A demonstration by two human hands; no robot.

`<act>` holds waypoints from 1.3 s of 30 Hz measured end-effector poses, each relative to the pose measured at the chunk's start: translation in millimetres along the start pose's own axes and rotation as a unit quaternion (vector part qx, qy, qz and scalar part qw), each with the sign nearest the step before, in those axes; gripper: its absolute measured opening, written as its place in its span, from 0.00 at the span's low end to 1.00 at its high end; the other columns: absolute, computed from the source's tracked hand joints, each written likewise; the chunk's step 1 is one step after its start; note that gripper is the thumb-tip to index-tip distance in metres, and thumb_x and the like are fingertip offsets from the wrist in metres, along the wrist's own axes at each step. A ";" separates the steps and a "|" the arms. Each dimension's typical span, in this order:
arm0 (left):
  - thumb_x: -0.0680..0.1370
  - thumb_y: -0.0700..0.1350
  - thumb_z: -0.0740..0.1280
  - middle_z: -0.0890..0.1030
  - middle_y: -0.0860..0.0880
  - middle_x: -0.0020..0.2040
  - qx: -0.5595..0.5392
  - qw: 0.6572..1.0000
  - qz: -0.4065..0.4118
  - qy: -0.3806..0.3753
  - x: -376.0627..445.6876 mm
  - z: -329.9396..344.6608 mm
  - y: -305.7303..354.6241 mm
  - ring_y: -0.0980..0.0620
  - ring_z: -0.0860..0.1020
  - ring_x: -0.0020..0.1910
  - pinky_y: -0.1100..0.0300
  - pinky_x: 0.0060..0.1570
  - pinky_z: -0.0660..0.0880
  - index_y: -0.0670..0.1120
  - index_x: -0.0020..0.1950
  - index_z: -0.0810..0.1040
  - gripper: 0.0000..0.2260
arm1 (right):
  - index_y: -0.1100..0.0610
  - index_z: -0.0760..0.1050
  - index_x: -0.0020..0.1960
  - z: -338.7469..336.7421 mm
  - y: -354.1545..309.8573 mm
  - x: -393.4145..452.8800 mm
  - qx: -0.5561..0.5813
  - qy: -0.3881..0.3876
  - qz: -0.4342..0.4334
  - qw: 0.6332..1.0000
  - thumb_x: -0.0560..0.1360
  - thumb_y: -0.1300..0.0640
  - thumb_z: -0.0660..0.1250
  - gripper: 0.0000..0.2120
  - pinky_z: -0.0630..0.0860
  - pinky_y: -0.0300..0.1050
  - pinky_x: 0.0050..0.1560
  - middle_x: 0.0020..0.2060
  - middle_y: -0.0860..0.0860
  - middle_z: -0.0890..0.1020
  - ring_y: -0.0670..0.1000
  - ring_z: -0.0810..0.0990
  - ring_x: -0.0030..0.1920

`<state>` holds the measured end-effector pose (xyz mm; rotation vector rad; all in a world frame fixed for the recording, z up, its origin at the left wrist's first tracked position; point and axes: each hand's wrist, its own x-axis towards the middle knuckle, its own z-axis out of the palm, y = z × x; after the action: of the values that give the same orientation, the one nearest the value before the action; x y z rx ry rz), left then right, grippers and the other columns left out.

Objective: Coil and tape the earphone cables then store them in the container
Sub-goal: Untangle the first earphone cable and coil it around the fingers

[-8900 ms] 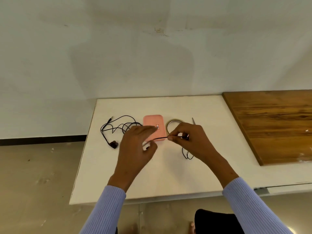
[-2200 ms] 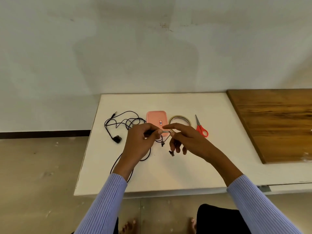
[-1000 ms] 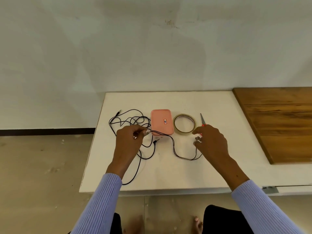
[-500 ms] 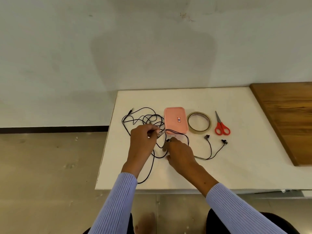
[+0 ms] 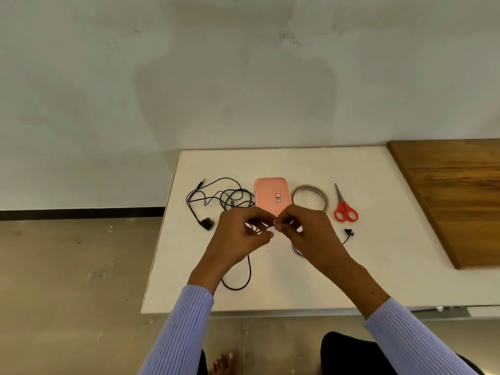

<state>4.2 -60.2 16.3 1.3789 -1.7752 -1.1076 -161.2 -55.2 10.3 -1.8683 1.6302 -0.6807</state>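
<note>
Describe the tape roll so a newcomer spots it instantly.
On the white table, a row of items lies beyond the hands. The tape roll sits between the pink container and the red-handled scissors. It's the only flat, tan, open ring there.

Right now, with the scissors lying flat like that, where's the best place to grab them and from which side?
Take the red scissors by the red handle loops, which point toward the person, coming from above on the near side. The closed blades point away toward the wall, so this probably keeps fingers off the tips. The right hand is nearer, but it is pinching the earphone cable.
</note>
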 end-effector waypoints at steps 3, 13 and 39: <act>0.70 0.42 0.74 0.84 0.54 0.39 -0.002 0.999 0.006 0.051 3.6 7.5 3.5 0.59 0.81 0.39 0.68 0.40 0.76 0.46 0.45 0.84 0.04 | 0.53 0.79 0.45 -5.5 -2.1 -2.5 0.084 0.045 0.007 0.995 0.73 0.59 0.70 0.02 0.77 0.34 0.41 0.37 0.42 0.80 0.42 0.79 0.41; 0.70 0.37 0.74 0.85 0.50 0.39 -0.085 0.994 0.018 0.063 10.6 27.8 15.6 0.57 0.83 0.39 0.65 0.45 0.78 0.44 0.43 0.85 0.05 | 0.52 0.79 0.41 -14.8 -1.3 -1.1 0.247 0.129 0.133 0.951 0.72 0.52 0.70 0.04 0.80 0.39 0.41 0.36 0.47 0.84 0.43 0.83 0.38; 0.74 0.39 0.70 0.83 0.42 0.35 -0.198 0.962 -0.140 -0.127 7.3 10.9 13.7 0.50 0.81 0.33 0.59 0.39 0.79 0.39 0.44 0.81 0.03 | 0.53 0.83 0.46 -40.4 30.9 8.6 0.112 -0.027 -0.075 0.990 0.70 0.59 0.73 0.06 0.77 0.38 0.50 0.41 0.44 0.84 0.43 0.81 0.46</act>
<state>-13.1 -63.3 23.4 1.3045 -1.4378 -1.7535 -210.0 -70.2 17.5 -1.8387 1.3294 -0.8329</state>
